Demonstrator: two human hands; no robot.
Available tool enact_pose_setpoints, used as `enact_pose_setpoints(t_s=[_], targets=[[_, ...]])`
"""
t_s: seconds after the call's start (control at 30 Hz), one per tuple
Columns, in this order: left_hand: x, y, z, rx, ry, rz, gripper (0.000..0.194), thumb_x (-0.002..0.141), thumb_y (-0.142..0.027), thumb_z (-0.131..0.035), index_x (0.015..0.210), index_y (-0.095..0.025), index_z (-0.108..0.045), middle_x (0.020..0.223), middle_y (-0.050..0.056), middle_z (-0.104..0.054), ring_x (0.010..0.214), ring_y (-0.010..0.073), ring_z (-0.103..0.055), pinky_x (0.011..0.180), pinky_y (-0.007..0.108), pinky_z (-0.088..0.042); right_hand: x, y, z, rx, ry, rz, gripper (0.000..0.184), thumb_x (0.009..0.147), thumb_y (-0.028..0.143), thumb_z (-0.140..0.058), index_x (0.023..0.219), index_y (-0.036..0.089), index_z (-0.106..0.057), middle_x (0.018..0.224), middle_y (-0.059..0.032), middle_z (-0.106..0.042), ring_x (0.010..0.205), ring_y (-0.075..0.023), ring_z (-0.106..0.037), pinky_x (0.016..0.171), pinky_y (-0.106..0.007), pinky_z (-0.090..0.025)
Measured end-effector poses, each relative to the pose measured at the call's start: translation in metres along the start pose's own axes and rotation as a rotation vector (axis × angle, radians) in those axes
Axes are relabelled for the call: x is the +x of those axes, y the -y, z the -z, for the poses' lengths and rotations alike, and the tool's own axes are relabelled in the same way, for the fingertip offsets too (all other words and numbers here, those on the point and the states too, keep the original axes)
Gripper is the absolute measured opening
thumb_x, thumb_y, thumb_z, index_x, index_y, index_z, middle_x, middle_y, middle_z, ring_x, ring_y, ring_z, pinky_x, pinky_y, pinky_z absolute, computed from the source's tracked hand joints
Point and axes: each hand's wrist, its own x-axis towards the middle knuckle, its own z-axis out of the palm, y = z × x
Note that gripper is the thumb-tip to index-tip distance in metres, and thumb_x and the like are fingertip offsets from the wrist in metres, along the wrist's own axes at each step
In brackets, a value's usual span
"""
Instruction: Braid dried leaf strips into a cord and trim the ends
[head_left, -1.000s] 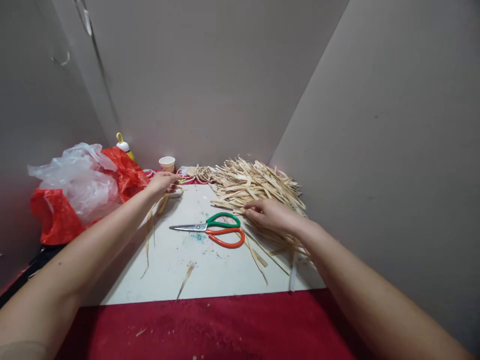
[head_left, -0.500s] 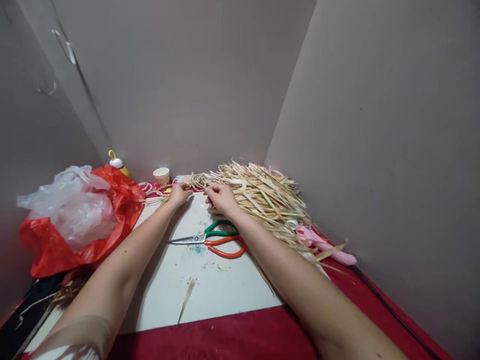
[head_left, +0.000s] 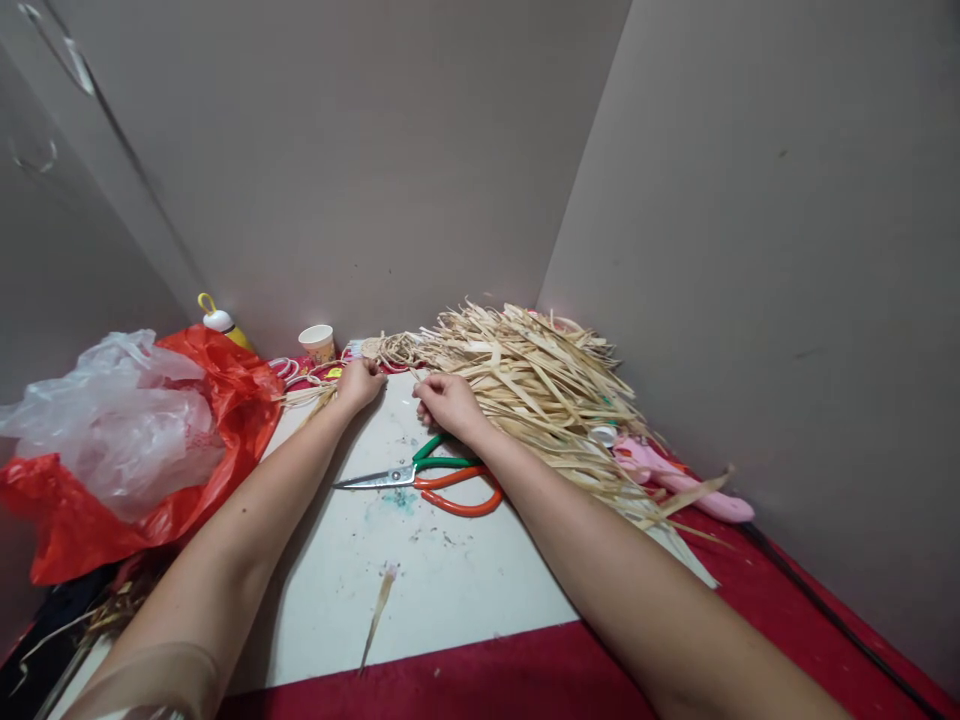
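My left hand (head_left: 361, 383) is at the far end of the white board (head_left: 427, 610), its fingers curled together and their tips mostly turned from view. Pale strands (head_left: 304, 396) and a yellowish strip lie just left of that wrist; I cannot tell whether the hand grips any of them. A short gap to the right, my right hand (head_left: 450, 403) is closed in a pinch, with a tiny pale tip above the fingers too small to name. Below the right hand rest scissors (head_left: 409, 477) with green and orange handles, blades pointing left. Beside it spreads a heap of dry straw strips (head_left: 532, 375).
Red and clear plastic bags (head_left: 150, 430) bulge at left. A paper cup (head_left: 318, 343), a yellow-and-white bottle (head_left: 223, 322) and coiled cord (head_left: 401, 350) stand along the back. A pink tool (head_left: 690, 480) with a black cable lies right. One loose strip (head_left: 377, 618) is near the front. Grey walls enclose the table.
The view has shifted slightly, so the bags sit further left and the pink tool further right. Both hands stay closed at nearly the same place, the right a little further from the left.
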Motion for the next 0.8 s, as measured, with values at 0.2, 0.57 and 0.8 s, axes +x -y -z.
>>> enact_pose_setpoints(t_s=[0.2,0.57,0.8], targets=[[-0.005,-0.004,0.000,0.083,-0.026,-0.013,0.018,0.075,-0.025,-0.055,0.073,-0.016,-0.070,0.075,0.007,-0.070,0.066,0.0165,-0.058,0.061,0.026,-0.038,0.000,-0.007,-0.001,-0.089,0.027,0.048,0.016,0.082,0.023,-0.051,0.069,0.016,-0.056,0.050,0.0033,-0.056,0.036,-0.0076,-0.051,0.032,-0.015,-0.039],[-0.009,-0.007,0.000,0.123,-0.013,-0.017,0.019,0.076,-0.024,-0.053,0.075,-0.015,-0.069,0.076,0.007,-0.069,0.067,0.0163,-0.057,0.063,0.026,-0.039,0.003,-0.014,0.000,-0.133,0.041,0.056,0.017,0.083,0.025,-0.050,0.070,0.016,-0.056,0.049,0.0034,-0.057,0.037,-0.0084,-0.053,0.036,-0.016,-0.041],[-0.005,0.001,0.005,-0.099,0.044,0.004,0.010,0.069,-0.017,-0.060,0.072,-0.014,-0.069,0.072,0.005,-0.068,0.066,0.0148,-0.057,0.065,0.025,-0.043,0.002,-0.012,0.001,-0.164,0.051,0.059,0.016,0.083,0.022,-0.051,0.068,0.016,-0.056,0.049,0.0032,-0.057,0.037,-0.0078,-0.052,0.036,-0.015,-0.039]])
